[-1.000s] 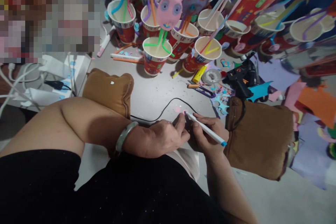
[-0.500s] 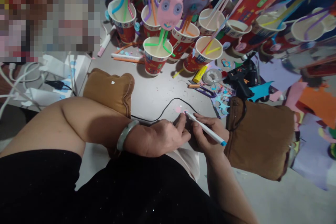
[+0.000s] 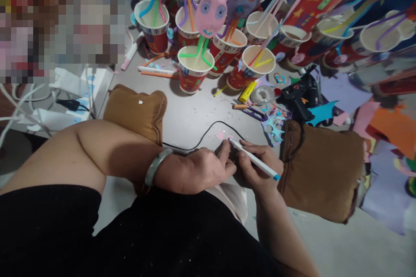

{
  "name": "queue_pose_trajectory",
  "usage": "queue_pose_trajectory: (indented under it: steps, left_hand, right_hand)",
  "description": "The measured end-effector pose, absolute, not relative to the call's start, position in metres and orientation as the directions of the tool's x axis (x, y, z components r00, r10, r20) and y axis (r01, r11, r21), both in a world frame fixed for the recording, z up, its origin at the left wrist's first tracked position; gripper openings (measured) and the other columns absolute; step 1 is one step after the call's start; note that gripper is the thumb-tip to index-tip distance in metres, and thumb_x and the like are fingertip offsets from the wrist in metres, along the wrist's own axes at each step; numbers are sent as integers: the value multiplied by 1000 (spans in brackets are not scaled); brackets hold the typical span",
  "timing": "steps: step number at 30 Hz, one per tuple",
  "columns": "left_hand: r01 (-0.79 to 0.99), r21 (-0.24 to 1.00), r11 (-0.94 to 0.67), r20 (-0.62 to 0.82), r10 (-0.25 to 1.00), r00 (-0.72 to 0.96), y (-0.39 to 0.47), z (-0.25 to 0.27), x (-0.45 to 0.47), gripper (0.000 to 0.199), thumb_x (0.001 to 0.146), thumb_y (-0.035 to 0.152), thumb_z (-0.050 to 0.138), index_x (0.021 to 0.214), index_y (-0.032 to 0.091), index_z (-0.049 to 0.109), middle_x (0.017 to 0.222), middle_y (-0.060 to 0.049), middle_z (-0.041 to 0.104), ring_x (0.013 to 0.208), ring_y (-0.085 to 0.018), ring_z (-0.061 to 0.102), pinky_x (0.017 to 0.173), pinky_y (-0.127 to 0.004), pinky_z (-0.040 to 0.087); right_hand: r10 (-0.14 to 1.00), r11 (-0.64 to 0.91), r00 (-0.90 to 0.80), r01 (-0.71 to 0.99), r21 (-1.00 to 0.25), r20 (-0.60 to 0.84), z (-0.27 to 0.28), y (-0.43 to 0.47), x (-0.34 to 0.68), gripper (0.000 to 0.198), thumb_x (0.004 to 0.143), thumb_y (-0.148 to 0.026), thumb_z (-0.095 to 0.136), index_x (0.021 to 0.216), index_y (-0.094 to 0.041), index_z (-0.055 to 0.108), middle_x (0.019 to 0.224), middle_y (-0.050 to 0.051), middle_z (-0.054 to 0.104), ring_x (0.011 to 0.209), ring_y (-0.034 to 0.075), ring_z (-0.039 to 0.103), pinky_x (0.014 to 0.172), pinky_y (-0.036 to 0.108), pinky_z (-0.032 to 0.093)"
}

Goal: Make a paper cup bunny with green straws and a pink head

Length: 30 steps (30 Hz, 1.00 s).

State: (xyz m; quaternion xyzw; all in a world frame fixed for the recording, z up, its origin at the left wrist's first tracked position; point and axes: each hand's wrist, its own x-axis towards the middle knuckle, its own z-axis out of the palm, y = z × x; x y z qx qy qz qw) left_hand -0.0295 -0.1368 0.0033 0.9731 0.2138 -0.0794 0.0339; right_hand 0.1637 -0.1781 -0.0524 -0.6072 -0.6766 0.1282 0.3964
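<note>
My right hand is closed around a white marker with a blue end. The marker slants, its tip down at the fingertips of my left hand. That hand rests on the grey table with its fingers bent and pressed together at the tip. A speck of pink shows by the marker tip; what the left fingers pin down is mostly hidden. Just beyond the fingertips lies a small pink paper circle. A black cord runs across the table past both hands.
Brown cushions lie on the left and right. Behind stand several paper cups with straws and painted spoon faces. Scissors, a tape roll, a black glue gun and paper scraps lie to the right.
</note>
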Motion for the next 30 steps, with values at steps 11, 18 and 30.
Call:
queue_pose_trajectory:
  steps: [11, 18, 30]
  left_hand:
    - [383, -59, -922, -113, 387, 915, -140, -7, -32, 44, 98, 10, 29, 130, 12, 59, 145, -32, 52, 61, -21, 73, 47, -31, 50]
    - [385, 4, -923, -229, 374, 899, -136, 5, -28, 43, 101, 14, 29, 132, 13, 59, 147, -31, 49, 65, -22, 74, 48, -30, 48]
    - [379, 6, -925, -170, 373, 912, -138, -1, -27, 38, 99, 13, 35, 124, 10, 63, 144, -34, 51, 62, -23, 74, 47, -31, 54]
  right_hand:
    - [921, 248, 44, 698, -672, 386, -49, -178, 162, 7, 85, -23, 69, 92, -23, 66, 83, 4, 78, 87, 26, 79, 71, 37, 66]
    - [926, 240, 47, 691, -682, 374, -54, -179, 166, 7, 85, -24, 68, 92, -23, 65, 82, 3, 76, 88, 27, 79, 70, 37, 66]
    - [928, 248, 37, 681, -689, 370, -50, -177, 165, 5, 85, -24, 66, 86, -22, 62, 74, 1, 74, 88, 28, 79, 67, 34, 65]
